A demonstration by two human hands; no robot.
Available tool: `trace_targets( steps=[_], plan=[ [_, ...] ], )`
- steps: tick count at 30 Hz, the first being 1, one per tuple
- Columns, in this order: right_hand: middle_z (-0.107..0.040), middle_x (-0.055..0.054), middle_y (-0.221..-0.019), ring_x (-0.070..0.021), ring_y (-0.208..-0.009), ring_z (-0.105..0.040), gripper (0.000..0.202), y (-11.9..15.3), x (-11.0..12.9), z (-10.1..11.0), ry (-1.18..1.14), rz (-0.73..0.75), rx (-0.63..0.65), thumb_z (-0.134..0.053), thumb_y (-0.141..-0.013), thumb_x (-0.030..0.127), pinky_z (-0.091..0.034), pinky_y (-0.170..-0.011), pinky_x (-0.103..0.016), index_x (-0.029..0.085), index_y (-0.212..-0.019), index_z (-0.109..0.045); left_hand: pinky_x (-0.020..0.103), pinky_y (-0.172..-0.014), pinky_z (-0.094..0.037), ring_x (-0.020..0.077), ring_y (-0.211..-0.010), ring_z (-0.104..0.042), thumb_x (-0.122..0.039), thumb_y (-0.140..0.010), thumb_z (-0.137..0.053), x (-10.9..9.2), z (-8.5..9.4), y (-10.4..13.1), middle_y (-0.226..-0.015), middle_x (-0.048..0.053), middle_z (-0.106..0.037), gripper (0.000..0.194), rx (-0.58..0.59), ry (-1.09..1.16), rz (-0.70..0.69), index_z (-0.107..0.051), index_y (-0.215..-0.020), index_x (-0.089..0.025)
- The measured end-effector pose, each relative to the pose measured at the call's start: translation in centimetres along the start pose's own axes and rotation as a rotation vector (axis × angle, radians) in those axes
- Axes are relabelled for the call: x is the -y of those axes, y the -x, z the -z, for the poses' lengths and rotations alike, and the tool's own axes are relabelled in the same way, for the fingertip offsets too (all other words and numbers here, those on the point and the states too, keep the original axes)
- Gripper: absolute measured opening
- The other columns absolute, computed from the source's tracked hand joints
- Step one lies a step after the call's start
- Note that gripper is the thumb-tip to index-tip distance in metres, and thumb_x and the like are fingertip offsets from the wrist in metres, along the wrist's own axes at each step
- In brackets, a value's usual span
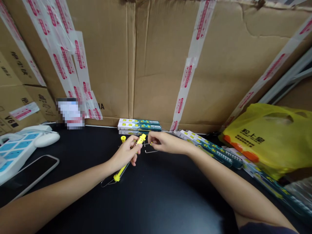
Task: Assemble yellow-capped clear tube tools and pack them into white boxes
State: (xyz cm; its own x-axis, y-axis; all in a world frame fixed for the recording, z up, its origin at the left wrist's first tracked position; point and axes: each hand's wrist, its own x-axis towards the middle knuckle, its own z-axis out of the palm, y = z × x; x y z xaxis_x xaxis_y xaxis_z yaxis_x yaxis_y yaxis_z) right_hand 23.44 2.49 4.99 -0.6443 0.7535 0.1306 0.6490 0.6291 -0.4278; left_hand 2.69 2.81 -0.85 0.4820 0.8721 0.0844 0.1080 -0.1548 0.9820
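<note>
Left hand (128, 152): grasping the spring scale around its tube, thumb near the upper end.
Spring scale (119, 174): slanting above the black table (146, 201), yellow upper end cap (141, 139) toward the right hand, metal hook (110, 183) at the lower, nearer end.
Right hand (157, 141): fingers curled together just beside that cap; a bit of yellow and a bent wire (151, 151) show at the fingertips, but I cannot tell whether they are grasped or only touched.
Second yellow piece (123, 139): just behind the left hand, partly hidden by it.
Step in hand: judging by the pose, close handling of the scale's upper end, one hand supporting, the other doing fine work.
Next move: seems to call for a steady left hold and a precise right-hand pinch, keeping the thin wire from snagging.
Printed cartons: one stack (139, 126) against the large cardboard box (158, 65); a row (207, 148) beyond the right forearm.
Sides: yellow plastic bag (273, 143) at right; power strip (23, 146) and phone (34, 174) at left.
</note>
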Motion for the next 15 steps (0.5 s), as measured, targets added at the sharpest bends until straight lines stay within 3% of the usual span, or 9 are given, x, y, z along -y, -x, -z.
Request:
trace_targets(
  steps=[5,15],
  plan=[
    [-0.05,0.005,-0.064,-0.0087,-0.058,-0.044,0.005,0.5,0.7,1.4,-0.067,-0.011,-0.195,-0.052,-0.088,0.017,-0.034,-0.057,-0.021,0.017,-0.083,-0.054,0.021,-0.034,-0.049,0.0032,-0.036,-0.045,-0.041,-0.087,-0.052,-0.4,-0.7,0.5,-0.069,-0.009,-0.049,0.024,0.033,0.08,0.072,-0.042,-0.096,-0.021],
    [-0.049,0.007,-0.057,-0.0073,-0.052,-0.041,0.009,-0.2,1.7,-0.6,0.061,-0.043,-0.286,-0.059,-0.087,0.019,-0.03,-0.053,-0.02,0.017,-0.078,-0.055,0.019,-0.032,-0.047,0.0033,-0.037,-0.044,-0.036,-0.088,-0.051,-0.8,-1.2,1.0,-0.067,-0.008,-0.05,0.018,0.063,0.173,0.182,-0.043,-0.092,-0.02]
  ],
)
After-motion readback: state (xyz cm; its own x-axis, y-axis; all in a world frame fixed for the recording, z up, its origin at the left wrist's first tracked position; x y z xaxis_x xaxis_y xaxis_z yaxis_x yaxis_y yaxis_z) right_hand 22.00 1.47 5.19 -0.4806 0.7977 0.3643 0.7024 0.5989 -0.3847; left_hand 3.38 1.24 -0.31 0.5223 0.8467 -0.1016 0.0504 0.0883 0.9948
